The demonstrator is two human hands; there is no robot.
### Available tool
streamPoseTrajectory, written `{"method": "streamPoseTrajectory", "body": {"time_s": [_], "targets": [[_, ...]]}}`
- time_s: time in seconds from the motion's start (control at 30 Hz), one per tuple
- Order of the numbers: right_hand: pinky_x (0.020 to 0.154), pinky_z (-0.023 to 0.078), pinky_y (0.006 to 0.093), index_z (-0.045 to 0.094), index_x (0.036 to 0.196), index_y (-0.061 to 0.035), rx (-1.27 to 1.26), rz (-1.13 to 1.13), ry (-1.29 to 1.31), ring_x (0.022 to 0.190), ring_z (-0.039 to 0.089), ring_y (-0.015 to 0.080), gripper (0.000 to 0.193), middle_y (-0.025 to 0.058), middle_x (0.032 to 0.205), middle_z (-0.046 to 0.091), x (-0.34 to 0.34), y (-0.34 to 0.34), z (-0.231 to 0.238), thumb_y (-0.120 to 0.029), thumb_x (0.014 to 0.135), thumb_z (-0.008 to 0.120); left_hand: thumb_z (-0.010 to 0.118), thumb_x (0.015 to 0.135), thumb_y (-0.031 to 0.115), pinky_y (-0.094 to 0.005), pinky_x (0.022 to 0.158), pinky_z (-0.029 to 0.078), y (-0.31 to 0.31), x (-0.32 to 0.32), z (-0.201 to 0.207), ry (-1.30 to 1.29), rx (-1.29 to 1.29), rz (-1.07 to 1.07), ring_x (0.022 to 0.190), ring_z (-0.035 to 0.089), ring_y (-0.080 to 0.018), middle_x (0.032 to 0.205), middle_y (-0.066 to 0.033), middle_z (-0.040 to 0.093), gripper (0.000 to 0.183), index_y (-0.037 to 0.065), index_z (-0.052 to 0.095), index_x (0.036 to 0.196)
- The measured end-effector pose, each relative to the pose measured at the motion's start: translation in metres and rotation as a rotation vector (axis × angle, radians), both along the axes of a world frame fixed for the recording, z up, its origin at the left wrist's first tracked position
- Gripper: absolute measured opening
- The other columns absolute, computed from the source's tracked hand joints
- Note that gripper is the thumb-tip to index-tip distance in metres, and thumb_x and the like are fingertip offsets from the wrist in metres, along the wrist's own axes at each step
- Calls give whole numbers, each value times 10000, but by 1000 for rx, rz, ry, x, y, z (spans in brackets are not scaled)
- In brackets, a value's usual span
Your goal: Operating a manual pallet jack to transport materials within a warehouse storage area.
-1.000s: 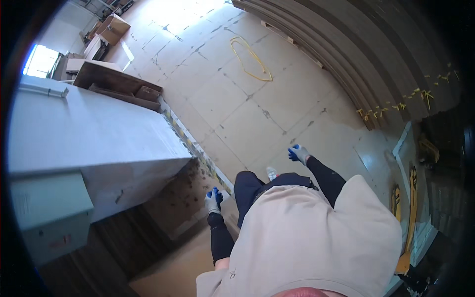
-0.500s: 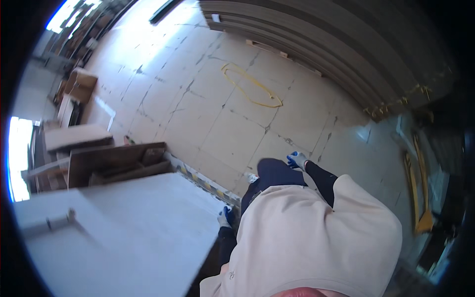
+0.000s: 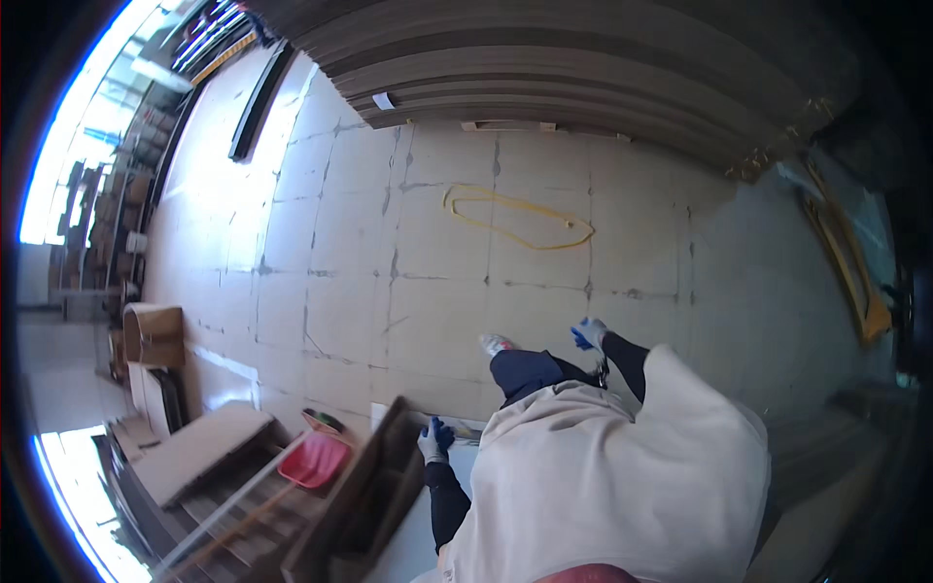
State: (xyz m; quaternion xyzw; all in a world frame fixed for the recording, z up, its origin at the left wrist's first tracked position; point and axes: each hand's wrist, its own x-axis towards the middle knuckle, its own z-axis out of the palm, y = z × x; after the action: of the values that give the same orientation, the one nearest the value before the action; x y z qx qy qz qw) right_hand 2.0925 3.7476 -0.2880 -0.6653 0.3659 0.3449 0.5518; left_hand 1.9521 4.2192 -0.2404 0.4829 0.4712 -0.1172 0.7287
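Note:
My left hand [image 3: 434,439], in a blue and white glove, hangs by my hip. It is right beside the corner of a white panel [image 3: 403,416] and a dark wooden crate [image 3: 362,500]; its fingers look curled, and contact is unclear. My right hand [image 3: 588,333], gloved the same way, swings free out to the side above the tiled floor and holds nothing. My shoe [image 3: 496,343] steps forward between the two hands.
A yellow cord loop [image 3: 515,219] lies on the floor ahead. Long stacked boards [image 3: 583,78] run along the far side. To my left are a red dustpan [image 3: 313,459], a cardboard box [image 3: 151,335] and flat boards. A yellow frame [image 3: 846,262] leans at right.
The view has swung away from the large grey table, which is gone from sight. The cord loop and board stack now lie straight ahead, and the crate and dustpan have come into view.

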Motion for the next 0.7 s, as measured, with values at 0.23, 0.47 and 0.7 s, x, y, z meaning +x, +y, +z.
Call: {"method": "streamPoseTrajectory", "body": {"time_s": [0.23, 0.47, 0.7], "targets": [[456, 466, 255, 562, 804, -63, 283, 87, -255, 517, 566, 127, 183, 34, 646, 580, 184, 239, 50, -242, 815, 598, 553, 847, 309, -308, 505, 459, 211, 89, -17, 12, 539, -356, 588, 569, -204, 709, -72, 581, 306, 5, 584, 850], [492, 482, 260, 565, 829, -70, 155, -163, -325, 559, 573, 120, 153, 34, 683, 585, 280, 324, 31, -222, 821, 587, 548, 823, 364, -402, 495, 460, 340, 239, -18, 232, 19, -205, 563, 557, -269, 689, -106, 559, 341, 37, 522, 915], [437, 457, 322, 584, 732, -103, -201, -277, -184, 491, 584, 202, 227, 84, 627, 602, 278, 416, 4, -309, 827, 571, 577, 814, 381, -339, 442, 436, 483, 442, -4, 180, 134, -347, 529, 543, -234, 707, -115, 566, 379, 32, 510, 948]]}}
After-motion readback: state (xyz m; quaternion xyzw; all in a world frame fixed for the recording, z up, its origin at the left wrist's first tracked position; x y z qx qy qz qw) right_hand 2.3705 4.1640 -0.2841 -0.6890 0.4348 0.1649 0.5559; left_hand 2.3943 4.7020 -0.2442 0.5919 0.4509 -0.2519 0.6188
